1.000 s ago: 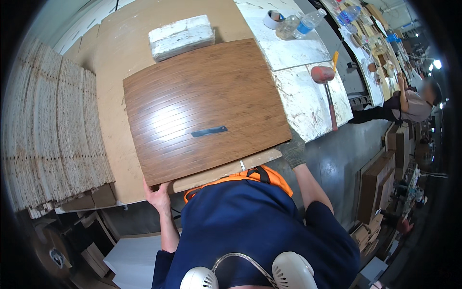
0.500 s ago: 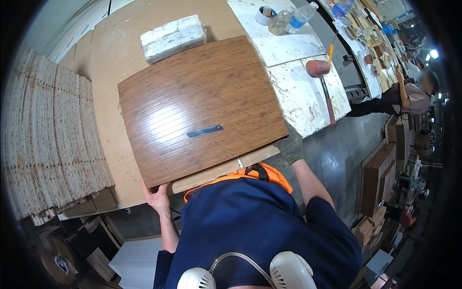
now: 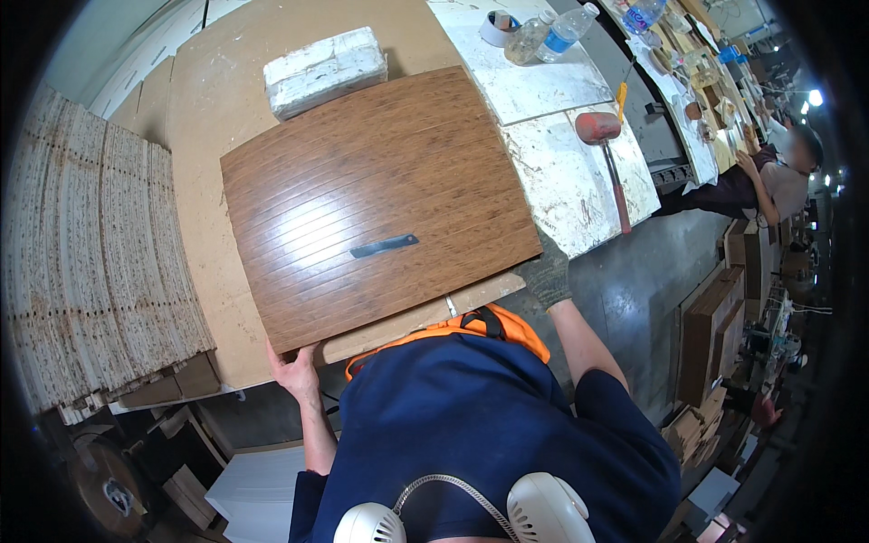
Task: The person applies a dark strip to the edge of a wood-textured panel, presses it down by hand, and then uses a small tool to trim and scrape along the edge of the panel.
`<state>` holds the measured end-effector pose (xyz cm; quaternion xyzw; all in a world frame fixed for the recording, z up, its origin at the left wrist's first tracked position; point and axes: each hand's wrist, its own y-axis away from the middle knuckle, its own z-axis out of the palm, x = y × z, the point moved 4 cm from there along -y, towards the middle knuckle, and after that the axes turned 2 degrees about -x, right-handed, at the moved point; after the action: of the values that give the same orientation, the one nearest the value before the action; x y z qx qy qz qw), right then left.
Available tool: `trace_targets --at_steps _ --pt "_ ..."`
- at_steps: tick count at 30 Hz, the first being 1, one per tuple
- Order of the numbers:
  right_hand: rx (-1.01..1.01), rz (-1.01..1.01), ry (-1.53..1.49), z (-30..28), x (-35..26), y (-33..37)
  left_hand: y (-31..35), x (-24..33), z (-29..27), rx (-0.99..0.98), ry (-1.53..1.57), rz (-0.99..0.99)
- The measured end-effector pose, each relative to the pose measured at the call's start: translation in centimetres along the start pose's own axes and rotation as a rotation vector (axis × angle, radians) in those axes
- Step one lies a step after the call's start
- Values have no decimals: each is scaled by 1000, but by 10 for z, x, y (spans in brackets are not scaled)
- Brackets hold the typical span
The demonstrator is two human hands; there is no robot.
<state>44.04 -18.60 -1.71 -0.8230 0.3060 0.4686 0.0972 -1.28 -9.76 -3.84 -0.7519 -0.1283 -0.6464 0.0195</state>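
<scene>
Two hands on one brown wood-grain panel (image 3: 376, 204), lying flat on the desk (image 3: 204, 109), overhanging the near edge. Left hand (image 3: 294, 366), bare, at panel's near-left corner; fingers curled round the edge, gripping. Right hand (image 3: 549, 276), in grey work glove, at near-right corner; fingers closed on the edge. Dark flat blade (image 3: 385, 245) lies loose on panel top, approx centre. Pale board strip (image 3: 421, 317) pokes out under panel's near edge. White wrapped block (image 3: 324, 71) touches panel's far-left corner. Stack of rough pale boards (image 3: 90, 262) off desk's left edge. Red-headed mallet (image 3: 605, 149) on white-stained sheet (image 3: 579, 176) at desk's right side. 2 plastic bottles (image 3: 548, 34) and tape roll (image 3: 497, 27) near far-right. Another person (image 3: 774, 176) works well apart, further right
</scene>
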Motion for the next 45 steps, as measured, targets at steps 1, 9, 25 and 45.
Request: trace_targets --at_steps 1,9,25,45 --pt "5 -11 24 0 -2 0 0 0 0 1 -3 -1" --pt "4 6 51 0 -2 1 1 4 2 16 -18 -4" --pt "-60 140 -111 2 -6 0 0 1 1 5 11 -3" --pt "-520 -941 591 94 -162 -1 -5 -7 3 13 -59 -37"
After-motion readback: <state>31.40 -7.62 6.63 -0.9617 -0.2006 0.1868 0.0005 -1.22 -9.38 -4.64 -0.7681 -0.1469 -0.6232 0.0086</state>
